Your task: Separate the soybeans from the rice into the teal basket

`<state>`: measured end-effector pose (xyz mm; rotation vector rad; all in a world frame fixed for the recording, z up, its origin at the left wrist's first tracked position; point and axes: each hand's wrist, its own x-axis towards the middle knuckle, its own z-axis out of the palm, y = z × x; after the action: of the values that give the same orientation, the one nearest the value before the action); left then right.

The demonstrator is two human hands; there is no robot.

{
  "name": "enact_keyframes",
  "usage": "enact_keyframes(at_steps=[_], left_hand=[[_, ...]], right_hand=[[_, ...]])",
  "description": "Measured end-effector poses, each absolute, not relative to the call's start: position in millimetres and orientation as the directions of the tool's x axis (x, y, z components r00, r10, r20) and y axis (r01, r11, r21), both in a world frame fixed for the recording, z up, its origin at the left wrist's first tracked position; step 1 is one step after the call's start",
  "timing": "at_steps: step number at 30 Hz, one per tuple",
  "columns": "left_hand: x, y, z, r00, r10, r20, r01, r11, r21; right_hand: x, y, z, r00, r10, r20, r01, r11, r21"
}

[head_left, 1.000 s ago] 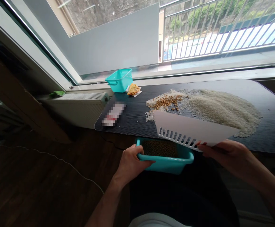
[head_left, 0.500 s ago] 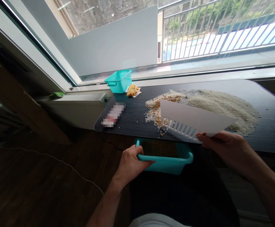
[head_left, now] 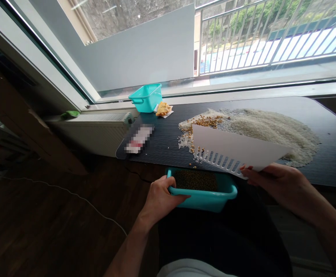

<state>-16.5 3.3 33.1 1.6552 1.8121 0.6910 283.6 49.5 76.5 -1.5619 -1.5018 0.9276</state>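
Observation:
My left hand [head_left: 161, 197] grips the left end of a teal tub [head_left: 204, 198] held just below the front edge of the black table [head_left: 333, 154]; dark beans fill the tub. My right hand [head_left: 273, 181] holds a white slotted basket [head_left: 237, 151], tipped on the table with its slotted side toward the edge. Yellow beans [head_left: 205, 121] mixed with white rice [head_left: 271, 130] lie spread on the table behind the basket. A few yellow beans [head_left: 193, 164] sit at the table edge right above the tub.
A second teal tub [head_left: 146, 97] and a yellow crumpled wrapper [head_left: 163, 109] stand at the table's far left corner. A blurred flat packet [head_left: 138, 140] lies near the left edge. A white radiator [head_left: 98, 124] runs left of the table under the window.
The white basket has slid back toward the table edge, dragging yellow beans with it. A few beans now lie at the edge above the tub. My left hand has kept still.

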Motion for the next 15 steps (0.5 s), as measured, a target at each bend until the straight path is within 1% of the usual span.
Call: enact_keyframes(at_steps=[8,12,15], left_hand=[[-17.1,3.0,33.0,-0.062,0.995,-0.075,0.689,0.098,0.718],[-18.9,2.8,33.3,-0.050,0.996,-0.072,0.707,0.086,0.702],[-19.7,2.9,34.0,-0.052,0.996,-0.069,0.720,0.085,0.688]], right_hand=[[276.0,48.7,62.9,-0.078,0.996,0.048,0.417,0.077,-0.906],[277.8,46.5,64.0,-0.105,0.994,0.007,0.428,0.052,-0.902],[278.1,47.3,65.3,-0.088,0.996,0.011,0.434,0.048,-0.899]])
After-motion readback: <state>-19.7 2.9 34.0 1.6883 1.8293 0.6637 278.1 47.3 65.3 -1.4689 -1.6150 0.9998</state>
